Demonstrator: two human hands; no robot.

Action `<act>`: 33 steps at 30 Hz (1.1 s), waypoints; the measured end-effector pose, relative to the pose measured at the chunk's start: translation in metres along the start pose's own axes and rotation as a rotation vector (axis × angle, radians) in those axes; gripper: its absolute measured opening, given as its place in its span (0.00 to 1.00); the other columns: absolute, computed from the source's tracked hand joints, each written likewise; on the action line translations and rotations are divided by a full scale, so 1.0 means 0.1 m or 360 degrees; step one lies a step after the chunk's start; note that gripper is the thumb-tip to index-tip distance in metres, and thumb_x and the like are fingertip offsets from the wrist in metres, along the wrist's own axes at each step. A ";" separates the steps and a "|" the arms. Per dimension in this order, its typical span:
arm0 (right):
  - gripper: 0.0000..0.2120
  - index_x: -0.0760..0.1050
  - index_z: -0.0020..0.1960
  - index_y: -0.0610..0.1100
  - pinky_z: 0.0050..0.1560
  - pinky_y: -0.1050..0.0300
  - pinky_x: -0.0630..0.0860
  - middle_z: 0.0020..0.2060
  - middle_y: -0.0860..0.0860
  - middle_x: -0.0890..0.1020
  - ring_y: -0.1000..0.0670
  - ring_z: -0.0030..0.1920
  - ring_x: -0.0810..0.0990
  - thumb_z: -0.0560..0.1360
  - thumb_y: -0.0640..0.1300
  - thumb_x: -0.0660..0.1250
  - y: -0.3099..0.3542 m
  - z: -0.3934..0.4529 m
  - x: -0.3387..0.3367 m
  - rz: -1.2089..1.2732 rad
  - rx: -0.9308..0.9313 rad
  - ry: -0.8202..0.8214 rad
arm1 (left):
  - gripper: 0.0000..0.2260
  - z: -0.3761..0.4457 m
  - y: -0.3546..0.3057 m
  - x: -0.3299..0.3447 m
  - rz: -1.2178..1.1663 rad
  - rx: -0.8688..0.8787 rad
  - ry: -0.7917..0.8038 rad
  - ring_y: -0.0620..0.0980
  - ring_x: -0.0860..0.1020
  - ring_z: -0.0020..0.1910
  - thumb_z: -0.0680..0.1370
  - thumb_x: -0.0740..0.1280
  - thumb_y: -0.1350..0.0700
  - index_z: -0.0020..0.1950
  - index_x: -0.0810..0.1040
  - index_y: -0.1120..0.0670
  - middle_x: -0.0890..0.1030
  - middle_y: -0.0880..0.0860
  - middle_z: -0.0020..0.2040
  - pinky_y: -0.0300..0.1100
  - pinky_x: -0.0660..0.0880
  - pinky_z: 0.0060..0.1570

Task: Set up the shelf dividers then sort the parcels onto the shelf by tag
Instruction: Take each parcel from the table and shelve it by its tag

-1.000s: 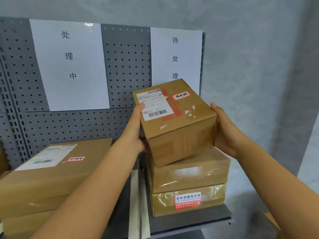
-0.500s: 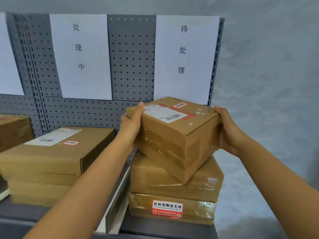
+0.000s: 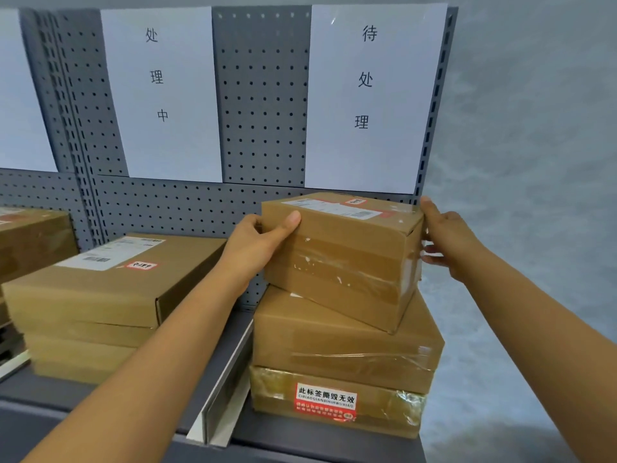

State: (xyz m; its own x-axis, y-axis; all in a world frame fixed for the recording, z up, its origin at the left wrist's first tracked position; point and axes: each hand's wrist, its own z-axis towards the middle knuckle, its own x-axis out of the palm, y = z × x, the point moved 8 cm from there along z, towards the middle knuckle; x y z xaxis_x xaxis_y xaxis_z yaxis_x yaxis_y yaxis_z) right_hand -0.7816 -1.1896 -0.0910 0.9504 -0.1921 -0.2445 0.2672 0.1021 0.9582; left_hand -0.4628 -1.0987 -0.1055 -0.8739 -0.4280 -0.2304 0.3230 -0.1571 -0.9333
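Both arms stretched forward and up toward the shelf [image 3: 300, 439]. Left hand [image 3: 257, 245] clamped on the left end of the top parcel [image 3: 340, 259], thumb laid flat across the front upper edge, the other fingers curled out of sight behind the box. Right hand [image 3: 447, 238] on the right end of the same parcel, fingers loosely spread against the flap side, fingertips touching cardboard, thumb up near the top rear corner. Parcel tilted, skewed out of line, its lower edge resting on the taped parcel [image 3: 344, 345] beneath. Under that, a bottom parcel [image 3: 334, 399] with a red and white sticker, flat on the shelf. A small red tag [image 3: 355, 201] on the top face of the held parcel, next to a white shipping label; writing too small to read. All three stacked right of the white divider [image 3: 223, 399], below the right-hand paper sign [image 3: 370, 95] on the pegboard [image 3: 263, 95]. Left of the divider, a flat wide parcel [image 3: 110, 285] on its own stack, below the middle sign [image 3: 160, 91].
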 end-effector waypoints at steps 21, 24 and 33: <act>0.11 0.79 0.58 0.49 0.47 0.73 0.67 0.53 0.54 0.79 0.54 0.53 0.75 0.76 0.42 0.68 1.11 -0.62 0.45 -0.0533 -0.1074 -0.0174 | 0.40 0.02 0.05 0.24 -0.0084 -0.0078 0.0377 0.48 0.75 0.61 0.71 0.67 0.30 0.77 0.59 0.47 0.74 0.46 0.66 0.49 0.73 0.63; 0.10 0.78 0.59 0.51 0.49 0.77 0.65 0.54 0.58 0.79 0.61 0.53 0.75 0.78 0.43 0.67 1.27 -1.00 1.01 -0.0424 -0.1342 0.0191 | 0.33 -0.12 -0.03 -0.18 0.0060 -0.0019 0.0145 0.49 0.75 0.64 0.74 0.62 0.29 0.73 0.67 0.46 0.73 0.48 0.69 0.54 0.73 0.66; 0.24 0.68 0.73 0.50 0.70 0.48 0.68 0.68 0.49 0.74 0.48 0.69 0.71 0.78 0.44 0.66 1.21 -2.31 2.92 -0.0546 -0.1717 0.1145 | 0.16 -1.40 0.04 -2.18 0.1386 0.0112 -0.0644 0.49 0.79 0.53 0.79 0.66 0.48 0.66 0.73 0.50 0.79 0.50 0.56 0.45 0.76 0.48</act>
State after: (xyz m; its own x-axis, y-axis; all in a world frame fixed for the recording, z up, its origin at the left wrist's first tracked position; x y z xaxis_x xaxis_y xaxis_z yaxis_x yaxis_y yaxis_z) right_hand -0.4348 -1.0077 -0.0808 0.5935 0.1556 -0.7896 0.1815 0.9300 0.3197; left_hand -0.3217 -0.8810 -0.0973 -0.1299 -0.6923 -0.7098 0.8317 0.3137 -0.4581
